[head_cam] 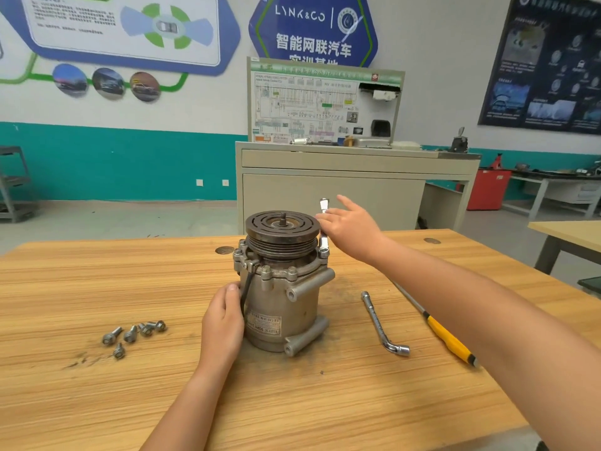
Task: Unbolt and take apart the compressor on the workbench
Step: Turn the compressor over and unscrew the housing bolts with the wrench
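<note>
Left hand (224, 323) curls round the upright compressor (281, 288). Right hand (353, 229), fingers spread straight, touches the wrench (324, 205) standing on a flange bolt (323, 253).

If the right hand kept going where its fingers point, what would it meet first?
Probably the upright wrench standing on the compressor flange bolt; the right hand looks nearly on it, depth unclear.

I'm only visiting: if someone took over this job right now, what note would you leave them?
Left hand grips the body of the compressor, which stands upright on the workbench.
Right hand is open, its fingers touching a wrench that stands on a flange bolt at right.
Done: several loose bolts lie at left.
Left: flange bolts not yet out, pulley on top.
A spare socket wrench lies at right.
</note>
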### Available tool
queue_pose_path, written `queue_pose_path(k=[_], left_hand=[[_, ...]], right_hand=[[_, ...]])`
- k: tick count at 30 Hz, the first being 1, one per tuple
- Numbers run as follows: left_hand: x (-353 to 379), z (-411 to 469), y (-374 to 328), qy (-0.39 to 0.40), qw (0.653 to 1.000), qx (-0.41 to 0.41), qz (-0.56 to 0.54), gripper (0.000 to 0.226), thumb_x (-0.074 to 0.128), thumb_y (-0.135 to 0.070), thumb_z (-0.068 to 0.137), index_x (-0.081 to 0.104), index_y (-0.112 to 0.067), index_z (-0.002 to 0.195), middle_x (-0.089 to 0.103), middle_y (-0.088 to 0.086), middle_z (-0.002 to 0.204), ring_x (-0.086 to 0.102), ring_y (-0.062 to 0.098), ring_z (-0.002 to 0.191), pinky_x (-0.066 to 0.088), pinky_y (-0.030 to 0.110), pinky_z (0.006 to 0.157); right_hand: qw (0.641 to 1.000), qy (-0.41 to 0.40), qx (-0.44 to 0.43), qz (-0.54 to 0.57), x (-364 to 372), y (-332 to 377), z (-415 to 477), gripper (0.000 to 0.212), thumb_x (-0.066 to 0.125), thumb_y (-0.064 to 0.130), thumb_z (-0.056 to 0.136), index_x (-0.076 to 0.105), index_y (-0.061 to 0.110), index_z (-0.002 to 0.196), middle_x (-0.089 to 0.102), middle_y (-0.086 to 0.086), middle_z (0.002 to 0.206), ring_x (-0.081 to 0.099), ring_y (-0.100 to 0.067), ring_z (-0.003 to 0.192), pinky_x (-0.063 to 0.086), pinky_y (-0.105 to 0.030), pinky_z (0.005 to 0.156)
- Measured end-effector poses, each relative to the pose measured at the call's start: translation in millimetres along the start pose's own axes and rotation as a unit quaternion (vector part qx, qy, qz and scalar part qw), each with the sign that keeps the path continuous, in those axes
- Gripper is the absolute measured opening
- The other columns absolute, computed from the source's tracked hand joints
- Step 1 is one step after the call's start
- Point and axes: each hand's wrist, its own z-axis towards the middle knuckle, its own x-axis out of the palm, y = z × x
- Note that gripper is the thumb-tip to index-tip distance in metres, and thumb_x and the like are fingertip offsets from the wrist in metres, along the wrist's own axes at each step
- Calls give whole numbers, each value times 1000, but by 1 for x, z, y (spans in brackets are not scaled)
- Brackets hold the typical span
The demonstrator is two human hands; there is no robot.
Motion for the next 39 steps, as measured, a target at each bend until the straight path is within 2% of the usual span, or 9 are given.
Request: queue_pose_path(k=[3,5,7,14,22,26,29,32,39], left_hand=[[0,0,1,-3,1000,-1,6,33,33,-21,102,60,-11,117,54,-8,106,45,5,104,27,11,77],[0,1,0,-1,1000,3,8,34,34,-21,102,60,-9,118,54,-7,108,45,5,105,27,11,78],[0,0,0,0,1000,4,10,34,33,-21,102,60,-8,119,53,-7,109,44,5,106,26,11,79],[0,-1,-2,0,1000,3,15,35,34,-22,102,59,-8,122,51,-8,110,43,4,106,26,10,78],[-2,-3,-2,4,1000,-11,-4,33,33,-23,102,60,-12,118,54,-9,108,45,5,104,29,15,81],[-2,-1,-2,3,1000,-7,-1,32,33,-22,102,61,-13,114,55,-8,106,46,6,102,29,12,77],[-2,-1,-2,8,1000,-7,-7,34,33,-22,102,61,-10,115,57,-4,109,48,9,105,31,18,83],[-2,-2,-2,11,1000,-12,-11,35,33,-24,102,61,-10,116,56,-4,110,48,10,107,32,23,88],[-2,-1,-1,11,1000,-19,-16,34,33,-24,102,62,-11,112,57,-4,106,49,11,102,31,23,83]], right_hand=[[969,-115,151,160,-8,0,-17,26,38,6,96,59,2,111,66,-14,97,62,-29,92,36,-35,85],[937,-152,221,225,-20,4,-35,27,36,17,99,54,2,112,60,-10,72,60,-29,66,37,-31,57],[939,-148,219,221,-34,10,-55,27,33,20,100,49,3,113,53,-7,61,56,-30,55,36,-31,49],[976,82,192,62,-67,30,-106,23,34,16,97,42,14,118,33,5,56,40,-23,58,18,-30,43],[980,140,142,-1,-82,44,-91,39,40,4,89,38,10,128,30,4,59,33,-16,52,21,-27,40],[977,176,109,-58,-95,52,-78,29,46,1,88,48,8,116,36,3,63,33,-16,51,20,-26,40],[972,201,70,-98,-103,51,-67,21,49,-1,88,54,12,103,52,3,74,49,-21,65,25,-25,43],[970,198,42,-133,-105,44,-65,21,48,3,89,54,13,107,33,3,61,42,-18,61,22,-25,39],[969,211,45,-121,-103,36,-65,19,41,10,89,54,14,104,35,3,60,33,-13,48,22,-25,39]])
